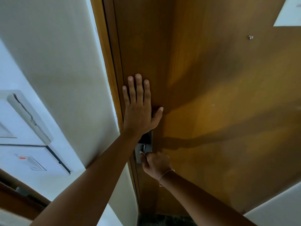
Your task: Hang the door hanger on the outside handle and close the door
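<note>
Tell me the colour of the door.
Warm orange-brown wood door, seen in the head view.

Dim, soft, wide-angle warped; arm shadows cross the door (211, 95).

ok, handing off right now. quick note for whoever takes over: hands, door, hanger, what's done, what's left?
Left hand: open, palm flat on the door, above the lock plate.
Right hand: closed on the inside handle.
Door: looks shut or nearly shut against the frame; latch not visible.
Hanger: not in view, so cannot confirm it is on the outside handle.
Left: confirm the latch caught, then let go.
</note>
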